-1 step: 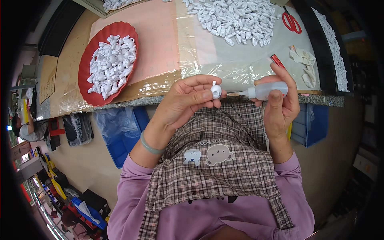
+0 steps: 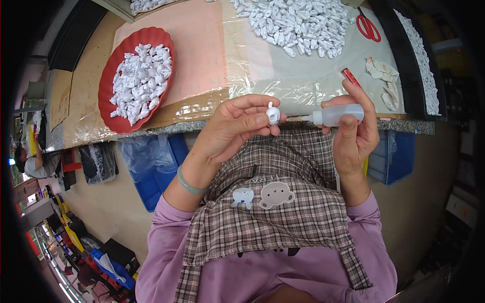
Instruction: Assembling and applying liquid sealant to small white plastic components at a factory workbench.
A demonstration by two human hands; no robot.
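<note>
Between the thumb and fingers of my left hand [image 2: 235, 121] is a small white plastic figure part [image 2: 273, 115], rounded, with a dark hole in its side and a short knob on top. My right hand [image 2: 356, 131] grips a translucent squeeze bottle [image 2: 339, 114] lying on its side. The bottle's thin nozzle points left at the figure part, with its tip close to it; whether they touch I cannot tell. Both hands are above my lap at the table's front edge.
A red scalloped plate [image 2: 105, 96] heaped with white parts stands at left. A pile of small white parts [image 2: 303, 25] lies at the back, near red-handled scissors [image 2: 368, 28]. A crumpled cloth [image 2: 382, 70] and a small red item [image 2: 349, 77] lie at right. Blue bins [image 2: 146, 187] stand below.
</note>
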